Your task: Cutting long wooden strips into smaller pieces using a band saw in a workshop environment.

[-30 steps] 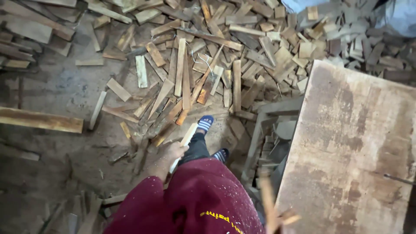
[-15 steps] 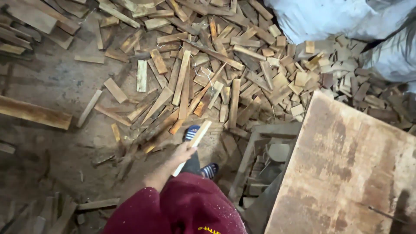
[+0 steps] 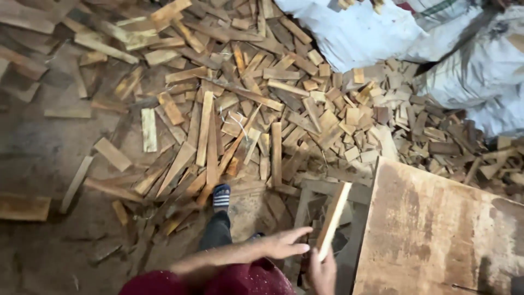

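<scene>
Hands: right hand (image 3: 323, 271) grips one wooden strip (image 3: 333, 220); left hand (image 3: 285, 243) open.

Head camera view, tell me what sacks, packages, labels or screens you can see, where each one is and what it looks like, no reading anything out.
White sack: top centre, behind the heap of wood offcuts, bulging, crumpled woven cloth.
Second white sack: top right corner, greyish white, creased, beside the first.
Striped cloth edge: at the top edge between the sacks, too little in view to tell what it is.
No labels, signs or screens show.
</scene>
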